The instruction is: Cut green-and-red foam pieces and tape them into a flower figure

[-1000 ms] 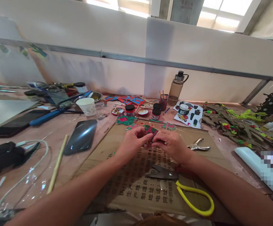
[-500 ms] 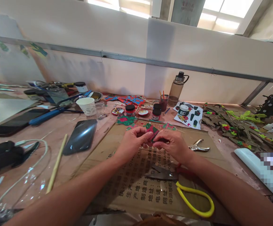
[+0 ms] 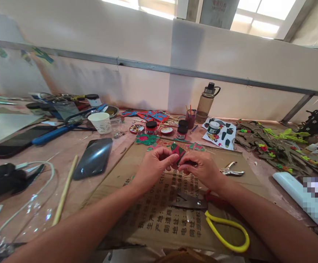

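Between my hands, over the far half of a flattened cardboard sheet [image 3: 115,190], is a small red and green painted piece [image 3: 177,150]. My left hand [image 3: 161,160] pinches its left side between thumb and fingers. My right hand [image 3: 198,166] has its fingers closed at the piece's lower right edge; the fingertips partly hide it. Scissors [image 3: 194,204] with one yellow and one red handle lie on the cardboard, partly under my right forearm. Just right of my right hand rests a silver hole punch or pliers-like tool [image 3: 232,169]. Green and pink painted pieces [image 3: 147,139] lie behind my hands.
Paint jars [image 3: 151,128], a brush cup [image 3: 191,117] and a bottle [image 3: 206,104] stand at the back. On the left are a phone [image 3: 93,157], a paper cup [image 3: 100,123] and a wooden stick [image 3: 65,190]. Brown decorated pieces [image 3: 265,140] and a white device [image 3: 301,197] are on the right.
The painted piece has turned slightly, showing more of its red and green face between my fingers. My right fingertips have shifted a little along its edge. The view has moved slightly.
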Demonstrator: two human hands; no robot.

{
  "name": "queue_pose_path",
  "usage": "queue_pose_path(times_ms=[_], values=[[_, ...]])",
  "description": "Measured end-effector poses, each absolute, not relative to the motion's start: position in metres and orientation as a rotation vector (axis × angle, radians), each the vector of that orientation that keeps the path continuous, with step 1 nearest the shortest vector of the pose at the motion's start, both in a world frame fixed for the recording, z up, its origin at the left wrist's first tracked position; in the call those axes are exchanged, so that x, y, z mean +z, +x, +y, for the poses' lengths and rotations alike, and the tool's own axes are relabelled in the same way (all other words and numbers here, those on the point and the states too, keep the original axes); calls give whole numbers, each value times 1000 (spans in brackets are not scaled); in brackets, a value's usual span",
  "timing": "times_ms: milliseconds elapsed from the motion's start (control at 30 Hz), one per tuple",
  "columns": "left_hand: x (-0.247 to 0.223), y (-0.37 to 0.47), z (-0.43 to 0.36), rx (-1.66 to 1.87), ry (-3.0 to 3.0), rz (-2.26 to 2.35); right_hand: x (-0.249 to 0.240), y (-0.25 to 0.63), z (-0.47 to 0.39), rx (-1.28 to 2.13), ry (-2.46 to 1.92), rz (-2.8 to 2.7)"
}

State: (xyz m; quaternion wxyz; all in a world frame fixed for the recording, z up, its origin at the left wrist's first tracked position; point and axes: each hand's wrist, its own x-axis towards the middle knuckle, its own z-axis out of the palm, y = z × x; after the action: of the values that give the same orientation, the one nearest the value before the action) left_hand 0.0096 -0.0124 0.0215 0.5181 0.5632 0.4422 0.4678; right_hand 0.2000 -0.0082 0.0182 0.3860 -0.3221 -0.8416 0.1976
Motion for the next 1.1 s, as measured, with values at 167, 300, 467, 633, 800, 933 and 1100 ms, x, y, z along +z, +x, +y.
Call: queue_pose_path(times_ms=[167, 300, 467, 633, 800, 933, 1100], values=[[22, 9, -14, 1157, 1388, 1071, 20, 200, -10, 481, -801, -2136], [23, 9, -15, 1160, 1418, 1073, 20, 200, -11, 414, -781, -2137], [27, 9, -16, 1178, 1399, 1101, 22, 200, -13, 371, -747, -2139], [28, 9, -17, 1186, 1423, 1144, 22, 199, -14, 351, -724, -2124], [29, 9, -19, 1234, 1481, 1246, 21, 198, -16, 333, -680, -2103], [29, 9, -21, 1234, 1532, 1255, 20, 198, -17, 313, -677, -2107], [29, 10, -21, 1224, 1521, 1187, 21, 197, -17, 334, -681, -2115]])
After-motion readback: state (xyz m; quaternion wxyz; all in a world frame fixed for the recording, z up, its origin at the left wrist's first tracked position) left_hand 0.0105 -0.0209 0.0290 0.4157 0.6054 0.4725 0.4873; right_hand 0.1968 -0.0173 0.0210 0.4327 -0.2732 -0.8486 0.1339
